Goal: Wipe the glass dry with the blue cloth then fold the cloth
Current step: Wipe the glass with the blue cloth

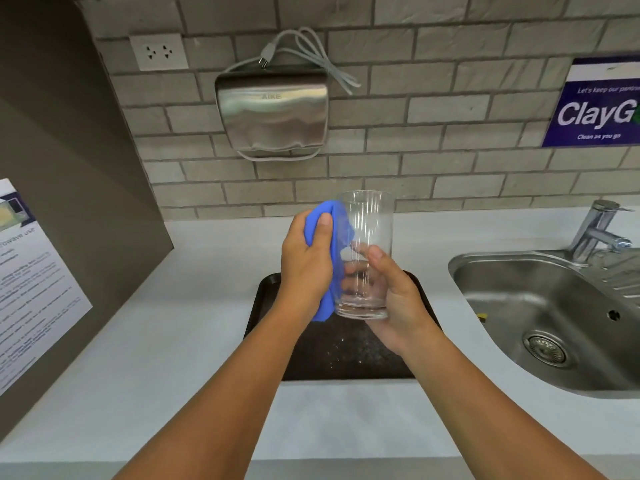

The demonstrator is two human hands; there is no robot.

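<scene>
One printed notice (31,289) leans at the worktop's (194,358) left edge; one left hand (306,261) has its grip closed on one blue cloth (334,258), pressing it to the side of one clear glass (367,237); one right hand (394,299) grips the glass low, upright, above one dark tray (346,355) lying mid-worktop; one steel sink (554,320) with one tap (595,230) fills the right edge; behind, on the wall, hang one steel hand dryer (273,112) and one blue sign (599,105).
</scene>
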